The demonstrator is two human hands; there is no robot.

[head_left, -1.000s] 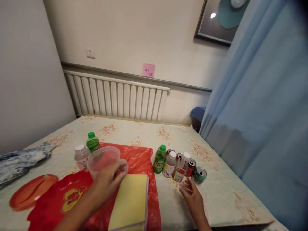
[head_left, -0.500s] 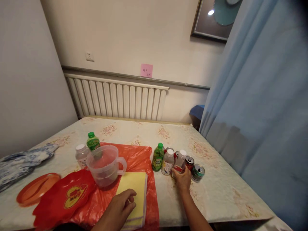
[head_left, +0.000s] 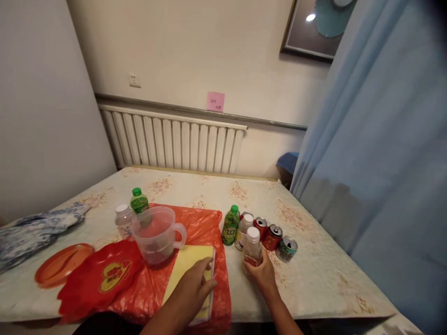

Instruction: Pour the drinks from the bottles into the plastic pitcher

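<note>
My right hand grips a small white-capped bottle with a red label, held upright just in front of a row of drinks. That row holds a green bottle, another white-capped bottle, two red cans and a green can. My left hand rests flat on a yellow book lying on an orange plastic bag. A clear plastic jug with a handle stands just beyond the book.
Behind the jug stand a green-capped bottle and a white-capped bottle. A red dish and an orange plate lie front left, a blue patterned cloth far left. A blue curtain hangs right; a radiator lines the wall.
My left hand let go of the clear jug and came down onto the yellow book. My right hand reached the row, took the red-labelled bottle and drew it toward me.
</note>
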